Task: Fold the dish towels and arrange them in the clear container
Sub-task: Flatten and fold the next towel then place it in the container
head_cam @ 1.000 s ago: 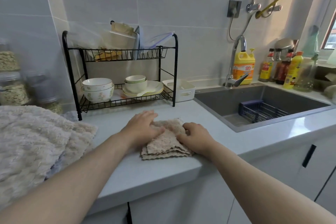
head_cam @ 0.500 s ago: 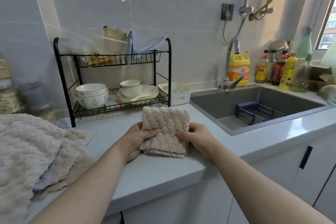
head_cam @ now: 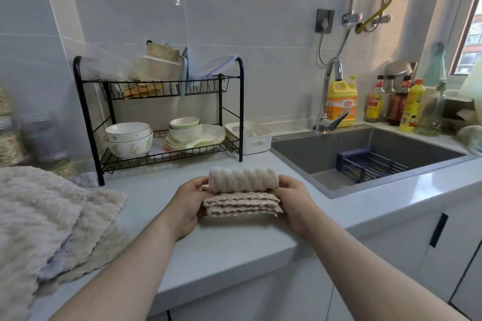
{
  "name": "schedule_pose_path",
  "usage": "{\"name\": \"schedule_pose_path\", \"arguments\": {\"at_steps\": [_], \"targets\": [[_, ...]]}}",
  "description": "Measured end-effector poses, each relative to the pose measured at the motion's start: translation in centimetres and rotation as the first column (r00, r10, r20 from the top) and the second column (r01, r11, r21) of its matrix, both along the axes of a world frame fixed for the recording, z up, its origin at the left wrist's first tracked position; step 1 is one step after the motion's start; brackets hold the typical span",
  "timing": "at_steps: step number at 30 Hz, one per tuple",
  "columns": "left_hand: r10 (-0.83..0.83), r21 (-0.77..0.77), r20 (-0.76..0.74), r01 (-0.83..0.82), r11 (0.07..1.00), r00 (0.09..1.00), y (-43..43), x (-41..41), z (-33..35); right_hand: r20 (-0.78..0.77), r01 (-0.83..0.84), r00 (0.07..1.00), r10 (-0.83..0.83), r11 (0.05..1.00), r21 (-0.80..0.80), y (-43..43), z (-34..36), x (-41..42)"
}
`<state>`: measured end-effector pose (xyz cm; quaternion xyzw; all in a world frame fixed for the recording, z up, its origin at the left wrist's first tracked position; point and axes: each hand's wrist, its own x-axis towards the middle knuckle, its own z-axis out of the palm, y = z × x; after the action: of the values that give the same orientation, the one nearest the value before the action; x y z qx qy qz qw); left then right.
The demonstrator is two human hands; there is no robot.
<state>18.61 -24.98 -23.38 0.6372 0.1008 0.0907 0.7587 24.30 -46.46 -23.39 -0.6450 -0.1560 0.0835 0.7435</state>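
A folded beige dish towel (head_cam: pixel 242 191) is held flat above the grey countertop (head_cam: pixel 234 247), its layered scalloped edges facing me. My left hand (head_cam: pixel 186 206) grips its left end and my right hand (head_cam: pixel 296 206) grips its right end. A pile of unfolded beige and grey towels (head_cam: pixel 49 227) lies at the left of the counter. A clear container (head_cam: pixel 154 68) sits on the top shelf of the black wire rack (head_cam: pixel 167 112); I cannot tell whether it is the one meant by the task.
Bowls (head_cam: pixel 129 139) and plates (head_cam: pixel 195 135) fill the rack's lower shelf. A white bin (head_cam: pixel 250 135) stands beside it. The sink (head_cam: pixel 365 154) with a blue basket lies to the right, with faucet (head_cam: pixel 330 96) and bottles (head_cam: pixel 341 101) behind. Jars (head_cam: pixel 10 135) stand far left.
Both hands lifted the folded towel off the counter, first holding it upright, then tipping it flat with its edges toward me. The view has shifted to the right.
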Motion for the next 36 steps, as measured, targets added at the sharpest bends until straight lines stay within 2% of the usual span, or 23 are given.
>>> {"name": "schedule_pose_path", "arguments": {"at_steps": [3, 6, 7, 8, 9, 11, 14, 17, 19, 22, 24, 27, 29, 32, 36], "targets": [[0.062, 0.000, -0.018, -0.062, 0.998, 0.998, 0.0, 0.2, -0.1, -0.072, 0.011, 0.997, -0.013, 1.000, -0.022, 0.2, -0.1, 0.2], [0.072, -0.105, 0.009, -0.071, 0.992, 0.997, -0.5, -0.3, 0.1, -0.172, -0.042, 0.984, 0.045, 0.999, 0.019, 0.3, -0.2, 0.3], [0.090, -0.084, 0.039, -0.087, 0.993, 0.995, -0.6, -0.4, 0.0, -0.145, -0.025, 0.989, 0.027, 1.000, 0.017, 0.4, -0.2, 0.2], [0.109, 0.017, 0.092, -0.111, 0.994, 0.990, -0.6, -0.4, -0.2, -0.050, 0.027, 0.998, -0.029, 0.999, -0.029, 0.5, -0.3, 0.1], [0.115, 0.184, 0.157, -0.143, 0.973, 0.981, -0.7, -0.5, -0.4, 0.084, 0.086, 0.993, -0.077, 0.990, -0.110, 0.5, -0.4, 0.0], [0.117, 0.451, 0.241, -0.218, 0.865, 0.964, -0.9, -0.6, -0.9, 0.289, 0.169, 0.953, -0.096, 0.956, -0.239, 0.6, -0.6, -0.4], [0.068, 0.572, 0.254, -0.206, 0.794, 0.965, -1.1, -0.6, -0.9, 0.276, 0.145, 0.959, -0.066, 0.949, -0.279, 0.5, -0.8, -0.5], [-0.055, 0.540, 0.099, -0.007, 0.842, 0.994, -0.6, -0.7, -0.9, 0.224, 0.120, 0.974, -0.026, 0.900, -0.419, 0.5, -0.2, -1.0], [-0.088, 0.531, 0.055, 0.045, 0.846, 0.995, -0.3, -0.8, -0.9, 0.209, 0.080, 0.978, 0.024, 0.877, -0.474, 0.5, 0.0, -1.2], [-0.027, 0.475, 0.063, -0.007, 0.880, 0.998, -0.1, -0.8, -0.7, 0.197, 0.013, 0.976, 0.096, 0.871, -0.491, 0.3, -0.1, -1.2], [-0.047, 0.388, 0.068, 0.017, 0.922, 0.997, 0.0, -0.8, -0.5, 0.198, 0.002, 0.974, 0.109, 0.871, -0.490, 0.3, -0.2, -1.0], [-0.092, 0.254, 0.109, 0.062, 0.965, 0.990, 0.3, -0.7, -0.6, 0.136, 0.064, 0.990, -0.021, 0.944, -0.324, 0.4, -0.2, -0.6], [-0.083, 0.231, 0.151, 0.046, 0.972, 0.985, 0.2, -0.4, -0.7, 0.133, 0.102, 0.989, -0.071, 0.964, -0.246, 0.6, -0.2, -0.6], [-0.046, 0.247, 0.186, -0.001, 0.969, 0.981, -0.1, -0.1, -0.8, 0.208, 0.168, 0.972, -0.107, 0.938, -0.302, 0.9, -0.3, -0.9], [0.046, 0.235, 0.187, -0.090, 0.968, 0.981, 0.0, 0.0, -0.7, 0.214, 0.185, 0.969, -0.126, 0.942, -0.281, 1.1, -0.3, -0.8]]}}
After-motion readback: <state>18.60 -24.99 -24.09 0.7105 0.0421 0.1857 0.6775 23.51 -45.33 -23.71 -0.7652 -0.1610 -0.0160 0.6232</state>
